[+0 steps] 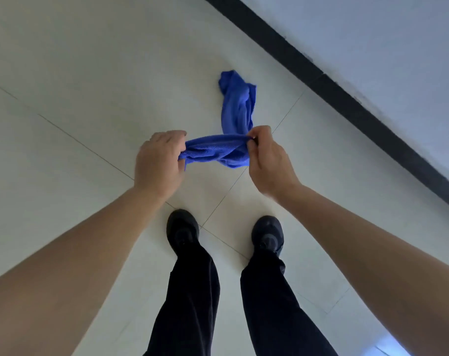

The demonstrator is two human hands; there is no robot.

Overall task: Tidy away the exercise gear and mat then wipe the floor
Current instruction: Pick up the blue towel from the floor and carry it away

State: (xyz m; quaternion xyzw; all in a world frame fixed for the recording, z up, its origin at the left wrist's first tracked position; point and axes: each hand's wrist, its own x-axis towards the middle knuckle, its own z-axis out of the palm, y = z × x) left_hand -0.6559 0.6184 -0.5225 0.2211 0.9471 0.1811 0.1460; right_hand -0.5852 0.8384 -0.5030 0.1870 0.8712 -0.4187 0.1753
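- Pale tiled floor [76, 73] meets a dark skirting [346, 93] and wall.
- Blue cloth [215, 150] stretches left-right between both hands; its loose tail hangs off the right end, away from the person.
- Left hand [159, 160] grips one end; right hand [267, 160] pinches the other.

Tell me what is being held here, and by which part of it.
One blue cloth, stretched between both: the left grip bunches one end, the right grip pinches it further along; the rest hangs free.
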